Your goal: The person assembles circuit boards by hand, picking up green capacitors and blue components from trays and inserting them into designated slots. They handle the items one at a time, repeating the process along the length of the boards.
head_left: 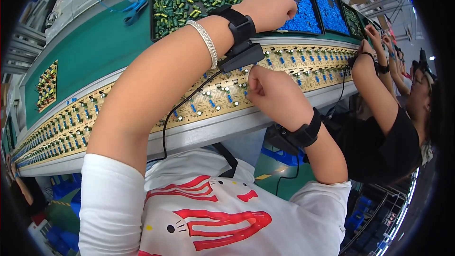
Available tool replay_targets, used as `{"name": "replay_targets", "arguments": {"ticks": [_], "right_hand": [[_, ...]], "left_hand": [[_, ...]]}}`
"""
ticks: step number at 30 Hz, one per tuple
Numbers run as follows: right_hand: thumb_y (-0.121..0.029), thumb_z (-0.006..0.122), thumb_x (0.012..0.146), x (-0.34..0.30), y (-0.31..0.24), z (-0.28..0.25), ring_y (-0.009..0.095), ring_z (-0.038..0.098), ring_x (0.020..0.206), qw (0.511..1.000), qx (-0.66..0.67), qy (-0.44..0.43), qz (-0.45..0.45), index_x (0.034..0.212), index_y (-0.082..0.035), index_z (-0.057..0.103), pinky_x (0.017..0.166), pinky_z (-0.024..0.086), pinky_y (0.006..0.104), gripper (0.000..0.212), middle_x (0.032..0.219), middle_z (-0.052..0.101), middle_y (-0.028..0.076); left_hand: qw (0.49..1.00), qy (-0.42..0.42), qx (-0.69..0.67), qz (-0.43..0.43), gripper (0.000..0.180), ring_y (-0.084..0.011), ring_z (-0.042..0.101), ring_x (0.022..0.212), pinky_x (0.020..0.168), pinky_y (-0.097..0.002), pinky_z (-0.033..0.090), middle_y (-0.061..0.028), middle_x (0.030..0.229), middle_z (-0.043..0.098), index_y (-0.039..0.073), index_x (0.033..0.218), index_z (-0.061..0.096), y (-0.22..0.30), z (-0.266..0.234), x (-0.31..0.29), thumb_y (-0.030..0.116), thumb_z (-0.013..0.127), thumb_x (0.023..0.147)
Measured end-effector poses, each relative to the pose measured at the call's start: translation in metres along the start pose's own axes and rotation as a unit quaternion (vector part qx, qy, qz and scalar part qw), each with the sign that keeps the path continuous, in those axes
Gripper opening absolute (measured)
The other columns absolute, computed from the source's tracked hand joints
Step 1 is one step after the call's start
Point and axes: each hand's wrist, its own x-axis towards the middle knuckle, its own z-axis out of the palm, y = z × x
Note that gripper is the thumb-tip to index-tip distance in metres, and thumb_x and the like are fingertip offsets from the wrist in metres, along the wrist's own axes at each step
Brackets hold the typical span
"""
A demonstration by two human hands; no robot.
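My left hand (271, 9) reaches across to the far side, over the near edge of a black tray of small blue components (305, 13). Its fingers curl downward, and the fingertips are hidden from view. Closer to me, my right hand (277, 90) is closed in a pinch above a long row of tan circuit boards (204, 106). What its fingertips hold, if anything, does not show. The boards carry green cylindrical capacitors and blue parts standing upright. Beside my left wrist lies a tray of green cylindrical capacitors (189, 4).
A second tray of blue components (331, 12) stands farther right. A loose board with parts (46, 86) and a blue strap (135, 9) lie on the green mat (95, 50). A metal rail (213, 125) borders the boards. A co-worker (379, 137) works at my right.
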Motion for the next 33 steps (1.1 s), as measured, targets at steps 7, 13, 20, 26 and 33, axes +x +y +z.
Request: {"name": "replay_targets", "arguments": {"ticks": [7,13,20,26,33], "right_hand": [[0.000,0.067,0.077,0.000,-0.002,0.000,0.028,0.068,0.068,1.000,-0.007,0.020,-0.016,0.085,-0.001,0.056,0.063,0.052,0.0357,0.014,0.070,0.064,0.013],[0.001,0.066,0.077,-0.001,0.000,0.000,0.028,0.068,0.067,1.000,0.009,0.019,-0.019,0.085,-0.001,0.055,0.063,0.052,0.0355,0.013,0.071,0.064,0.013],[0.001,0.066,0.078,-0.002,0.000,0.002,0.028,0.068,0.068,0.999,0.012,0.024,-0.028,0.084,-0.001,0.055,0.062,0.052,0.0359,0.013,0.070,0.063,0.013],[0.001,0.065,0.078,0.000,-0.001,0.002,0.030,0.068,0.069,0.999,0.008,0.020,-0.026,0.084,-0.001,0.054,0.062,0.052,0.0365,0.013,0.070,0.064,0.014],[0.000,0.065,0.078,-0.001,-0.001,0.002,0.032,0.067,0.069,0.999,-0.007,0.026,-0.038,0.085,-0.002,0.053,0.062,0.052,0.0387,0.014,0.070,0.064,0.014]], "left_hand": [[1.000,0.012,-0.016,0.011,0.014,-0.0313,0.069,0.088,0.077,-0.0425,0.056,-0.0110,0.089,0.072,0.012,0.091,0.074,0.003,-0.017,-0.009,0.012,0.062,0.084],[0.998,-0.021,-0.053,0.014,0.016,-0.0305,0.069,0.085,0.077,-0.0392,0.055,-0.0126,0.088,0.071,0.006,0.095,0.072,0.006,-0.044,-0.030,0.015,0.064,0.085],[0.996,-0.043,-0.073,0.030,0.015,-0.0270,0.069,0.084,0.076,-0.0352,0.054,-0.0131,0.090,0.071,0.000,0.098,0.069,-0.002,-0.076,-0.066,0.011,0.067,0.088],[0.990,-0.061,-0.120,-0.037,0.017,-0.0294,0.068,0.080,0.075,-0.0370,0.054,-0.0147,0.087,0.070,0.002,0.097,0.071,-0.004,-0.089,-0.088,0.011,0.063,0.086],[0.982,-0.103,-0.145,-0.057,0.017,-0.0277,0.066,0.075,0.070,-0.0362,0.053,-0.0140,0.084,0.069,0.001,0.097,0.071,0.011,-0.094,-0.107,0.009,0.063,0.084]]}}
